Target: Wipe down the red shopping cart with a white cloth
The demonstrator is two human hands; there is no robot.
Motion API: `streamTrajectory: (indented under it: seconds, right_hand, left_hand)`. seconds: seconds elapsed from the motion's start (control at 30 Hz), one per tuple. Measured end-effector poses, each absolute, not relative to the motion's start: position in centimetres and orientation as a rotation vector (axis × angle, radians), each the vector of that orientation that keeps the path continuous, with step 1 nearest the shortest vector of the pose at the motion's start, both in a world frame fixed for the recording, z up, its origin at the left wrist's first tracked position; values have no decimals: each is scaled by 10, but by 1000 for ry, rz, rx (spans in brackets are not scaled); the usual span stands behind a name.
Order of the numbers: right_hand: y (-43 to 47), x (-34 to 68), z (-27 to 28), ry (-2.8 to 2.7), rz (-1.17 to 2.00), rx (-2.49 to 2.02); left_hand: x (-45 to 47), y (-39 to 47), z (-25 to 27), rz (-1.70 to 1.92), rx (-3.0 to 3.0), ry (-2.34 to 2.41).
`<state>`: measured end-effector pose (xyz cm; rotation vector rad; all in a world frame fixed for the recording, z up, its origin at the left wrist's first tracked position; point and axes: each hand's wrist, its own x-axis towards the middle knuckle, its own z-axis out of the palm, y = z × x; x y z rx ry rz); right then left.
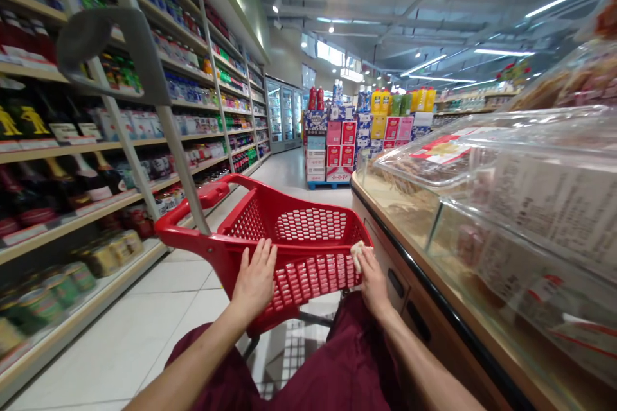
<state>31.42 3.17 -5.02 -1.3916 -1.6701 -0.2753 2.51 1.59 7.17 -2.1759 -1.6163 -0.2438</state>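
In front of my knees stands a red plastic shopping cart [308,221] with a perforated basket and a grey metal pole rising from its handle end. My left hand [255,276] lies flat against the near side of the basket, fingers stretched out and holding nothing. At the basket's right end, my right hand [371,273] is closed on a pale, crumpled cloth [357,255], which touches the top corner of the rim. The basket's bottom is hidden behind its near wall.
Shelves of bottles and cans [87,189] line the left side. Close on the right is a display counter [419,257] with clear plastic packages [434,148] on it. Stacked cartons [337,148] on a blue pallet stand ahead, with glass-door coolers [284,109] farther back. Pale tiles [168,302] cover the floor.
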Motion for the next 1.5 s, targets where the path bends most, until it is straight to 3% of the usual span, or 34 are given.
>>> streamTrajectory:
  seconds: [0.13, 0.33, 0.57, 0.77, 0.97, 1.17, 1.37, 1.5]
  right_hand:
    - [23, 322, -75, -1694, -238, -1442]
    - [35, 334, -46, -1512, -220, -1477]
    - [21, 334, -72, -1548, -112, -1583]
    - [28, 305, -23, -1575, -214, -1378]
    - [22, 264, -57, -1885, -199, -1271]
    - [28, 251, -17, -1771, -310, -1135]
    - [26, 232, -34, -1956, -318, -1066]
    - [28, 213, -6, -1846, -331, -999]
  left_hand:
    - [26, 16, 72, -242, -2186, -1612]
    - [27, 15, 70, -279, -2169, -1587]
    - [25, 14, 72, -251, -2205, -1616]
    - [26, 14, 70, -263, -2210, -1635]
    - [22, 12, 72, -276, -2247, -1597]
    - [22, 9, 74, -274, -2235, -1603]
    - [20, 9, 75, -230, -2261, -1596]
    - [20, 7, 77, -236, -2257, -1598]
